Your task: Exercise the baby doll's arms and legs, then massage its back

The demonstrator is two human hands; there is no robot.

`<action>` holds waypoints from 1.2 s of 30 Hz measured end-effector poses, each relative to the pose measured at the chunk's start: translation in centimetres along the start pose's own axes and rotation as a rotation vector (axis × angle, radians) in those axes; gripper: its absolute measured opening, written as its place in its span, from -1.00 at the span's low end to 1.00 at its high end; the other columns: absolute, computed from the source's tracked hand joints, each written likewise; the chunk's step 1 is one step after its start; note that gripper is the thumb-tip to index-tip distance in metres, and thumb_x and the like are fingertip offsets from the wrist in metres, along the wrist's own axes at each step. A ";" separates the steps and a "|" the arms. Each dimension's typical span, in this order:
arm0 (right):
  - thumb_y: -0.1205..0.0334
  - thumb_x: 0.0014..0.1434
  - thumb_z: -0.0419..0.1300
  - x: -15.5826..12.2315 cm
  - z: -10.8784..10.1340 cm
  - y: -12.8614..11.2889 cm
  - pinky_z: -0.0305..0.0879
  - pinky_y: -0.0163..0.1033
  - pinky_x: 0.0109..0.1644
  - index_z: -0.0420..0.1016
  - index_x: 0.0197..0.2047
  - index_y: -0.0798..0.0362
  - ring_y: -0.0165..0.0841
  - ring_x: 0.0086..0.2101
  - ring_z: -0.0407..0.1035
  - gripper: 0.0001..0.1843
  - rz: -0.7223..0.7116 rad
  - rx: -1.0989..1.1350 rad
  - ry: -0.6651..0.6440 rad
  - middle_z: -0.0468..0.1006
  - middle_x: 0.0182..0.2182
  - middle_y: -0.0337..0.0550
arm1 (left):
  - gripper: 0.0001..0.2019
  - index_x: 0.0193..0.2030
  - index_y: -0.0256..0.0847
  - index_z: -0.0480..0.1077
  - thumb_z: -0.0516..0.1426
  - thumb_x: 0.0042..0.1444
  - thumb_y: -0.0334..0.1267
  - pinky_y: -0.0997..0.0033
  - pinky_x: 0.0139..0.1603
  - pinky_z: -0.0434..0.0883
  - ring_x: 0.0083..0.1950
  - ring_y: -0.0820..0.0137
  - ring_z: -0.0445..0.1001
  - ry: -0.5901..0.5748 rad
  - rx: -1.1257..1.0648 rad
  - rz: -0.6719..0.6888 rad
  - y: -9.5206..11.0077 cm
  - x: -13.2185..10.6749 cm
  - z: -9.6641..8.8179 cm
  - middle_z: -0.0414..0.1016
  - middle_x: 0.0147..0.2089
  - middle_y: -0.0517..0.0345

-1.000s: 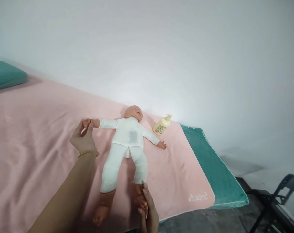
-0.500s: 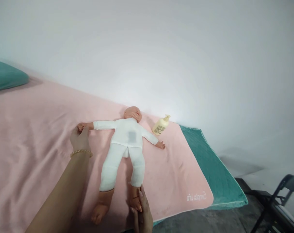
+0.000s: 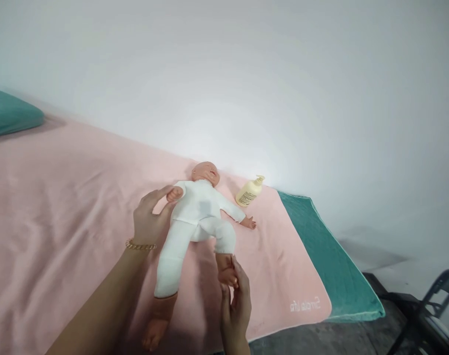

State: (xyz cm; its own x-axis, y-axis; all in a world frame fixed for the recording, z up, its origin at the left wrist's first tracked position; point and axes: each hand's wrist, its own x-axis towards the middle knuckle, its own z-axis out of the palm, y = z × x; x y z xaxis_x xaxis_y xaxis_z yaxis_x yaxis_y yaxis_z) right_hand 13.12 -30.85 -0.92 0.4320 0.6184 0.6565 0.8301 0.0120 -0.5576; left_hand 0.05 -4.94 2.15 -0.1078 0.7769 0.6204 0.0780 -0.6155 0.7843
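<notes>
A baby doll [image 3: 198, 202] in a white cloth body lies on its back on a pink blanket [image 3: 80, 197]. My left hand [image 3: 150, 217], with a beaded bracelet at the wrist, pinches the doll's hand on the left side, and that arm is raised and bent toward its chest. Low in the view, my right hand [image 3: 236, 301] grips the doll's foot on the right side, fingers behind it and thumb under it; that leg is lifted and bent. The doll's other arm and leg lie stretched out on the blanket.
A pale yellow pump bottle [image 3: 249, 191] stands right of the doll's head, near the white wall [image 3: 224, 88]. A green sheet [image 3: 328, 256] shows beyond the blanket's right edge. Far left is a green pillow [image 3: 13, 113]. A black folding chair [image 3: 424, 305] stands at lower right.
My left hand has moved right, bringing the doll's outstretched arm in toward its chest. My right hand has pushed the held foot up and right, bending that leg.
</notes>
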 end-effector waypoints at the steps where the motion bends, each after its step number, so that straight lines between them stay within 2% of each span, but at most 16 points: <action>1: 0.34 0.38 0.06 1.2 0.3 -0.1 0.50 -0.04 0.15 0.22 0.37 -0.05 -0.19 0.20 0.39 -0.48 -0.017 0.015 0.002 0.44 0.23 0.07 | -0.74 0.03 0.01 0.57 0.26 0.21 -0.12 0.11 0.25 0.38 0.10 0.16 0.53 -0.040 -0.010 0.059 -0.1 -0.1 0.1 0.61 0.03 0.16; 5: 0.35 0.38 0.06 5.0 1.9 -0.6 0.47 0.01 0.17 0.26 0.33 -0.04 -0.19 0.19 0.39 -0.53 -0.063 0.075 -0.018 0.45 0.20 0.06 | -0.75 0.02 0.06 0.58 0.28 0.20 -0.09 0.09 0.32 0.28 0.16 0.16 0.52 -0.290 -0.062 0.233 -0.8 -0.1 0.3 0.61 0.05 0.20; 9: 0.36 0.37 0.07 6.5 3.4 -1.0 0.46 0.00 0.17 0.26 0.32 -0.07 -0.21 0.19 0.39 -0.52 -0.069 0.109 0.006 0.46 0.17 0.03 | -0.79 -0.03 0.08 0.60 0.23 0.22 -0.07 0.01 0.40 0.15 0.27 0.13 0.44 -0.556 -0.029 0.258 -1.3 0.0 0.7 0.59 0.10 0.21; 13: 0.40 0.37 0.06 5.7 4.1 -1.2 0.47 -0.03 0.16 0.30 0.28 -0.08 -0.21 0.23 0.34 -0.55 -0.071 0.090 0.000 0.43 0.20 0.03 | -0.81 -0.07 0.09 0.61 0.22 0.21 -0.10 -0.05 0.43 0.12 0.30 0.12 0.41 -0.632 -0.042 0.234 -1.3 0.0 1.0 0.57 0.11 0.21; 17: 0.41 0.35 0.09 4.0 3.6 -1.2 0.49 -0.01 0.16 0.31 0.27 -0.07 -0.19 0.22 0.36 -0.54 -0.088 0.056 0.015 0.43 0.20 0.04 | -0.78 -0.11 0.00 0.63 0.29 0.13 -0.06 -0.09 0.42 0.18 0.26 0.08 0.45 -0.531 -0.171 0.086 -0.8 0.2 0.7 0.61 0.05 0.13; 23: 0.37 0.35 0.09 0.8 1.4 -1.9 0.49 -0.03 0.17 0.27 0.31 -0.03 -0.21 0.23 0.34 -0.52 -0.023 0.043 0.002 0.40 0.23 0.06 | -0.61 0.02 -0.15 0.60 0.37 0.05 -0.11 -0.01 0.34 0.38 0.20 0.08 0.50 -0.163 -0.368 -0.320 -0.6 0.8 -0.3 0.59 0.10 0.05; 26: 0.38 0.34 0.09 -1.0 0.7 -2.2 0.49 -0.07 0.18 0.28 0.31 -0.01 -0.21 0.26 0.31 -0.51 -0.029 0.038 -0.029 0.37 0.26 0.07 | -0.63 0.00 -0.18 0.60 0.38 0.04 -0.18 0.00 0.32 0.42 0.16 0.10 0.53 0.014 -0.453 -0.431 -1.0 1.3 -0.6 0.61 0.06 0.06; 28: 0.40 0.33 0.09 -2.3 0.6 -2.2 0.50 -0.10 0.17 0.30 0.29 0.01 -0.20 0.26 0.31 -0.52 -0.076 0.030 -0.050 0.35 0.28 0.08 | -0.67 0.01 -0.20 0.59 0.35 0.10 -0.21 0.05 0.35 0.39 0.19 0.14 0.51 0.104 -0.456 -0.466 -1.3 1.5 -0.8 0.60 0.07 0.07; 32: 0.41 0.34 0.07 -4.7 1.1 -1.5 0.53 -0.15 0.12 0.34 0.26 0.01 -0.22 0.22 0.37 -0.55 -0.137 0.012 -0.052 0.40 0.25 0.07 | -0.63 0.12 -0.25 0.53 0.28 0.23 -0.13 0.08 0.43 0.30 0.31 0.14 0.39 0.208 -0.480 -0.585 -2.7 1.6 -1.3 0.53 0.18 0.11; 34: 0.37 0.36 0.07 -5.9 1.5 -0.9 0.55 -0.17 0.09 0.35 0.25 0.00 -0.24 0.19 0.41 -0.59 -0.137 0.017 -0.027 0.43 0.22 0.06 | -0.61 0.15 -0.22 0.50 0.26 0.26 -0.10 0.06 0.41 0.32 0.33 0.12 0.37 0.254 -0.538 -0.668 -3.9 1.4 -1.5 0.49 0.22 0.11; 36: 0.34 0.37 0.08 -6.9 1.7 -0.4 0.57 -0.18 0.06 0.36 0.23 0.00 -0.24 0.17 0.43 -0.61 -0.126 0.017 -0.022 0.45 0.20 0.07 | -0.65 0.14 -0.17 0.49 0.22 0.29 -0.09 0.04 0.37 0.36 0.32 0.12 0.38 0.282 -0.565 -0.697 -5.4 1.3 -1.7 0.49 0.23 0.12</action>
State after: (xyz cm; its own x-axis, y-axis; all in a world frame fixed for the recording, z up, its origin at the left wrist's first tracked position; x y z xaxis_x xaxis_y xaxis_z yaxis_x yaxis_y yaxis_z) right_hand 9.22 -33.74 -6.11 0.3167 0.6283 0.7106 0.8712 0.1035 -0.4799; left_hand -2.22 -0.83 -1.34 -0.1907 0.9792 -0.0698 -0.5788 -0.0547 0.8136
